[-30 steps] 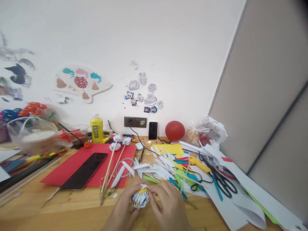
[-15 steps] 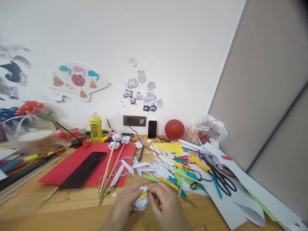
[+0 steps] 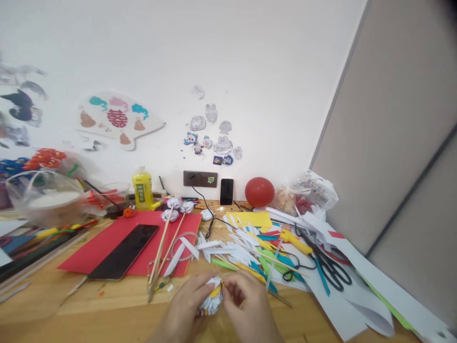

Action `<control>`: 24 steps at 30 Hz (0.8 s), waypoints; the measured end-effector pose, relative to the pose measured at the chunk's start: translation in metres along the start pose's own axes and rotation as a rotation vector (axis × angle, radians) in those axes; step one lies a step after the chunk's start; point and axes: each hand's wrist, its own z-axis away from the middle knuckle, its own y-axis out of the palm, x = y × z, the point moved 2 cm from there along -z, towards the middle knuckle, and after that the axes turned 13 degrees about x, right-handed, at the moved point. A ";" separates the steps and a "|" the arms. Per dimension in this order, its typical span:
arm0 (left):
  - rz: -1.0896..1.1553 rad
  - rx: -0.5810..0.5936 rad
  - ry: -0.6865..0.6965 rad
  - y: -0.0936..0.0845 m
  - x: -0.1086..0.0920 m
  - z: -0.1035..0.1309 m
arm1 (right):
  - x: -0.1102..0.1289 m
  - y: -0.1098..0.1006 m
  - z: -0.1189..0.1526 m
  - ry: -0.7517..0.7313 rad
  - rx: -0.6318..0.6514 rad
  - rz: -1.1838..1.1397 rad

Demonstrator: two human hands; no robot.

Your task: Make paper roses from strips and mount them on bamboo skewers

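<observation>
Low in the middle of the view, a white paper flower (image 3: 211, 303) with a yellow patch sits in the grip of my left hand (image 3: 187, 300). My left fingers wrap its left side and top, hiding part of it. Close against its right edge, my right hand (image 3: 246, 302) is closed in a pinch near the yellow part. A small yellowish bit shows at those fingertips, too small to name. Just beyond my hands lie white paper strips (image 3: 214, 247) and a loose heap of coloured cut paper.
On the left, red paper (image 3: 107, 243) carries a black slab (image 3: 123, 252) and paper flowers on sticks (image 3: 167, 238). To the right lie a yellow glue gun (image 3: 294, 241), black scissors (image 3: 332, 269) and white sheets (image 3: 353, 305). A red balloon (image 3: 259, 192), phone (image 3: 226, 192) and yellow bottle (image 3: 142, 188) stand behind.
My right fingertips have shifted slightly at the flower's edge, and the flower has turned a little in my left hand. The rest of the table looks the same.
</observation>
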 end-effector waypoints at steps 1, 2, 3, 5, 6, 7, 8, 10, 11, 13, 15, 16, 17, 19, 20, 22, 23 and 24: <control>0.013 0.005 -0.007 0.000 0.000 0.000 | 0.001 -0.001 0.000 -0.019 -0.005 0.021; 0.025 0.013 -0.014 0.000 0.000 0.000 | 0.002 -0.002 0.000 -0.040 -0.013 0.042; 0.035 0.020 -0.021 0.000 0.001 0.001 | 0.003 -0.003 0.001 -0.061 -0.021 0.063; 0.043 0.026 -0.016 0.000 0.001 0.002 | 0.003 -0.004 0.001 -0.090 -0.035 0.099; 0.039 0.021 -0.008 0.000 0.002 0.003 | 0.002 -0.004 0.001 -0.091 -0.033 0.099; 0.035 0.015 0.002 0.000 0.002 0.003 | 0.001 -0.004 0.001 -0.082 -0.025 0.087; 0.034 0.005 0.009 -0.001 0.002 0.004 | -0.001 -0.003 0.001 -0.070 -0.014 0.067; 0.058 0.003 0.007 -0.001 0.001 0.005 | -0.002 -0.003 0.000 -0.058 0.005 0.021; 0.083 0.002 -0.012 0.000 0.000 0.006 | -0.002 -0.003 0.000 -0.069 0.012 0.004; 0.146 0.002 -0.068 0.000 0.000 0.007 | -0.001 -0.005 -0.001 -0.111 0.034 -0.024; 0.199 -0.014 -0.114 0.000 -0.001 0.007 | 0.001 -0.007 -0.002 -0.161 0.075 -0.054; 0.218 -0.020 -0.122 0.000 -0.001 0.007 | 0.001 -0.009 -0.003 -0.183 0.096 -0.063; 0.229 -0.023 -0.125 0.000 -0.001 0.007 | 0.002 -0.010 -0.004 -0.200 0.112 -0.067; 0.233 -0.020 -0.121 -0.001 -0.001 0.007 | 0.001 -0.013 -0.005 -0.205 0.117 -0.073; 0.232 -0.015 -0.118 -0.001 -0.002 0.007 | 0.001 -0.014 -0.005 -0.186 0.111 -0.084; 0.237 -0.007 -0.112 -0.001 -0.002 0.006 | -0.001 -0.015 -0.005 -0.134 0.097 -0.124; 0.243 -0.007 -0.113 -0.001 -0.002 0.006 | -0.001 -0.015 -0.005 -0.114 0.095 -0.143; 0.248 -0.008 -0.115 -0.001 -0.003 0.006 | -0.001 -0.015 -0.005 -0.104 0.096 -0.152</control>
